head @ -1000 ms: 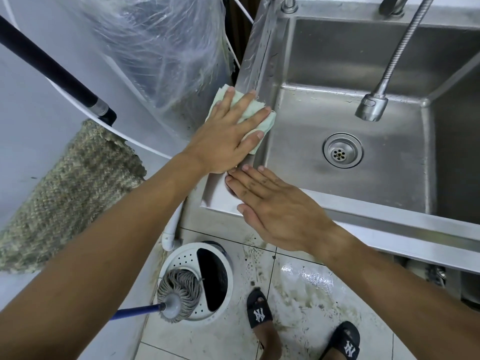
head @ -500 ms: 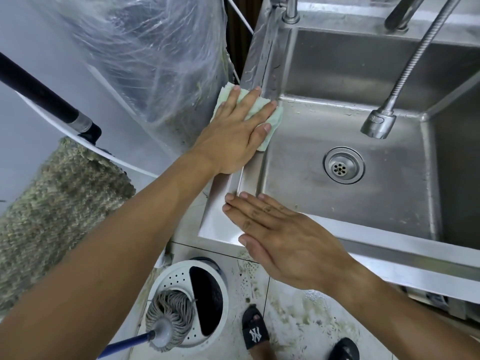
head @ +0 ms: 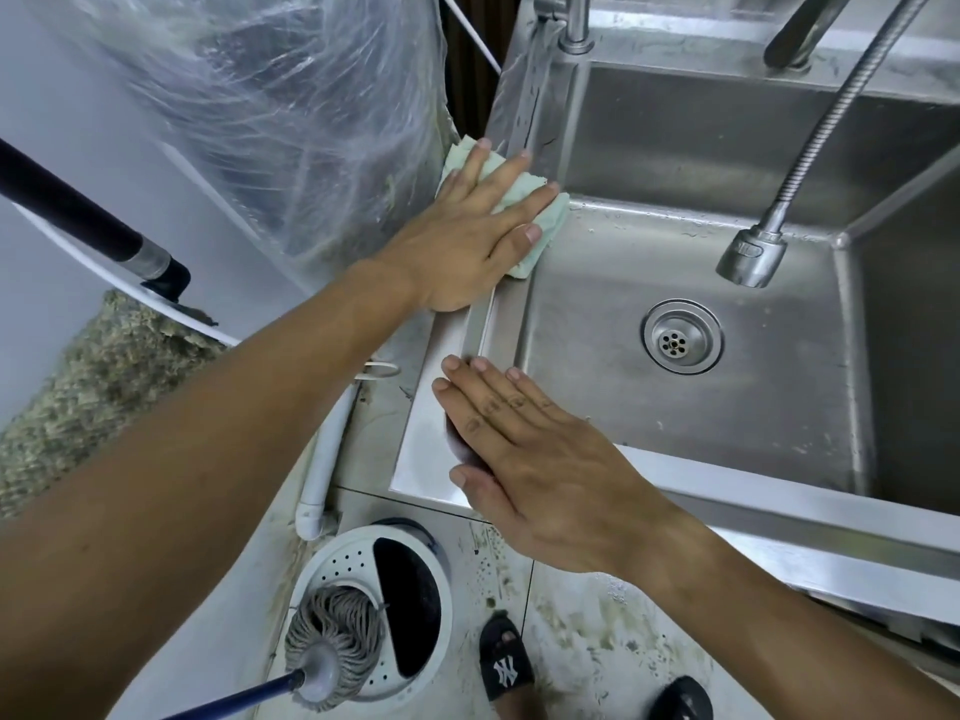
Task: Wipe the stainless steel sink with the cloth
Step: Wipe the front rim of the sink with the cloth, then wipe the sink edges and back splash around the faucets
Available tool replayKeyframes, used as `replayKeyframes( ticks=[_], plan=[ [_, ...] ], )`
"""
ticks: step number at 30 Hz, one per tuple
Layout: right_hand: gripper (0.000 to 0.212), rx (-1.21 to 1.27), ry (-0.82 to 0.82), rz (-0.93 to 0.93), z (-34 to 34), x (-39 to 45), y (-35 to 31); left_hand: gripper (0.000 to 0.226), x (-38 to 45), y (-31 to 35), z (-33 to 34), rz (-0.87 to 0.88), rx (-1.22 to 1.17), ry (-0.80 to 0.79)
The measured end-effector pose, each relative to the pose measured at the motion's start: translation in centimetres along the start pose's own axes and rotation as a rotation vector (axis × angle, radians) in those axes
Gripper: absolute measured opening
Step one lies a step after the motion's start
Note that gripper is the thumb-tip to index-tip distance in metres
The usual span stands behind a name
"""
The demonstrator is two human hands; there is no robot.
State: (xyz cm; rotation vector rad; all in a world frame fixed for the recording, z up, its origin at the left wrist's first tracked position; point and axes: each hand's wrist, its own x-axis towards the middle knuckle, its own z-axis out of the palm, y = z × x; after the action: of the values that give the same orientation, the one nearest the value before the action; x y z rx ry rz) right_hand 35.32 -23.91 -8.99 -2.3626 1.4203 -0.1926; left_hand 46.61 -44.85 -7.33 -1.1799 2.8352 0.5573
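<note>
We see the left hand [head: 467,236], fingers flat on cloth [head: 524,200], now further up the sink [head: 675,433] rim vs. 1 s ago; wiping progresses. Right hand [head: 535,459] rests flat, fingers straight, on front corner.

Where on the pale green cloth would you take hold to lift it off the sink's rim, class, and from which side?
Pinch the cloth at the free corner that hangs over the sink basin's left edge, coming from the basin side. There it sticks out past the fingers of the left hand, which presses the rest flat on the rim, so probably only that corner gives a thumb room underneath.
</note>
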Motion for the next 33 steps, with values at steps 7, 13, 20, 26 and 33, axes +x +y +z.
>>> replayKeyframes(
  ticks=[7,13,20,26,33],
  plan=[
    [0.075,0.07,-0.008,0.071,-0.1,0.9,-0.3,0.056,0.1,-0.9,0.2,0.079,0.076,0.016],
    [0.074,0.021,0.077,0.108,0.9,2.2,-0.8,0.052,2.9,-0.7,-0.2,0.031,0.013,0.032],
    [0.072,0.049,0.09,0.039,0.7,2.1,-0.1,0.063,1.7,-0.9,0.3,0.042,0.069,-0.006],
    [0.06,0.415,-0.006,-0.052,-2.2,1.8,2.9,0.065,3.0,0.0,0.9,-0.058,0.126,0.126],
    [0.038,0.245,0.363,0.094,-11.0,7.9,15.3,0.061,-7.5,5.8,5.8,-0.288,0.049,0.262]
  ],
)
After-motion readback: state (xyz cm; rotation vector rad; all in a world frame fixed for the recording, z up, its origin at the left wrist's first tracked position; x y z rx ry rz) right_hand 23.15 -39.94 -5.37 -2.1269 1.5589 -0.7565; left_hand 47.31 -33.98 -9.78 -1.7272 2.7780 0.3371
